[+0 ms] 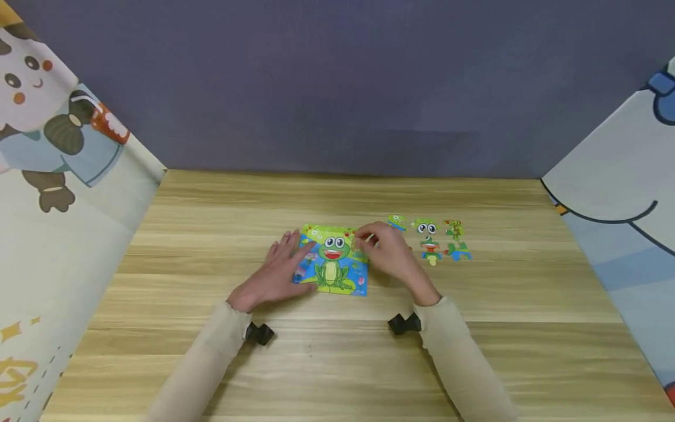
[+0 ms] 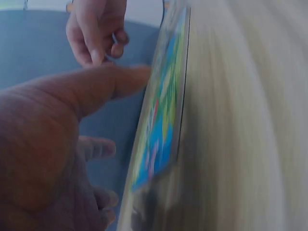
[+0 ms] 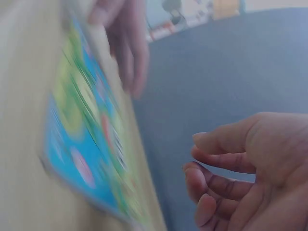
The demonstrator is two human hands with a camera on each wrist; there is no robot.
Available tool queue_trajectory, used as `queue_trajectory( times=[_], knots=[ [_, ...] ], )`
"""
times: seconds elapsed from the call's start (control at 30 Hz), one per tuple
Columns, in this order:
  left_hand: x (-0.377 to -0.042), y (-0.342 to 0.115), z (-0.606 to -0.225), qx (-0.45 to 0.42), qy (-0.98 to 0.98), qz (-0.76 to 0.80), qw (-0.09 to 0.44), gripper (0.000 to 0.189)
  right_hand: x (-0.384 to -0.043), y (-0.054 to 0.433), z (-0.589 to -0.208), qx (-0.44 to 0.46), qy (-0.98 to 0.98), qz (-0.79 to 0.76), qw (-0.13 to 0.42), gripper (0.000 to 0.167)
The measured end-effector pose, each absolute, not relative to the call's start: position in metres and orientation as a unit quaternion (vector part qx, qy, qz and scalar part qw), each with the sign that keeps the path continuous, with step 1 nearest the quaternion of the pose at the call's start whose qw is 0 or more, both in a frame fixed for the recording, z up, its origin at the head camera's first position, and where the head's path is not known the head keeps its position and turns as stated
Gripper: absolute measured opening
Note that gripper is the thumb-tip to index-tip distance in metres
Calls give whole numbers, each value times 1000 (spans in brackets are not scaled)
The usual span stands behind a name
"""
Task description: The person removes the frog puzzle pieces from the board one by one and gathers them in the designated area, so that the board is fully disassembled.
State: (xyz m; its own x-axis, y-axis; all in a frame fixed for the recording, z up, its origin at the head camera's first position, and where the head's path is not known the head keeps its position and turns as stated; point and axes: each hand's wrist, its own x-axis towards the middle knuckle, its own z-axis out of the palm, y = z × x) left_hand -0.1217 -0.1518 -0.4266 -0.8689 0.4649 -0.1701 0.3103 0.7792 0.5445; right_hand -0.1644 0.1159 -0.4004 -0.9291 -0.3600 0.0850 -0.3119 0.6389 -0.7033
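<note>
A square frog picture board (image 1: 331,269), with a green frog on a blue and green ground, lies on the table in front of me. My left hand (image 1: 276,269) is at its left side, fingers spread and thumb reaching over the edge. My right hand (image 1: 387,249) hovers by the board's upper right corner. In the right wrist view, the right fingers (image 3: 226,185) are loosely bent, the thumb tip close to the index finger, and no piece shows between them. Right of this hand lie loose puzzle pieces, among them an eyes piece (image 1: 426,227) and a mouth piece (image 1: 430,248).
Other loose pieces lie nearby: a red-and-green one (image 1: 453,228), a blue-and-green one (image 1: 459,252) and one partly behind the right hand (image 1: 396,221). The wooden table (image 1: 316,369) ends at a dark back panel (image 1: 348,88). Printed side panels (image 1: 633,193) flank it.
</note>
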Motion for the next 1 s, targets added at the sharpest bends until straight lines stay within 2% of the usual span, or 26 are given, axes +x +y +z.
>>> queue_trajectory(
  times=[0.13, 0.27, 0.63, 1.0],
  knots=[
    [-129, -167, -432, 208, 926, 273, 160, 97, -154, 82, -409, -210, 896, -385, 69, 21],
    [-134, -175, -440, 209, 923, 280, 160, 95, -144, 57, -420, -232, 897, -367, 83, 28],
    [-138, -177, -446, 206, 921, 285, 166, 90, -129, 40, -440, -203, 921, -315, 103, 57],
    [-137, -176, -446, 197, 924, 282, 167, 90, -128, 37, -445, -203, 925, -310, 83, 51]
  ],
)
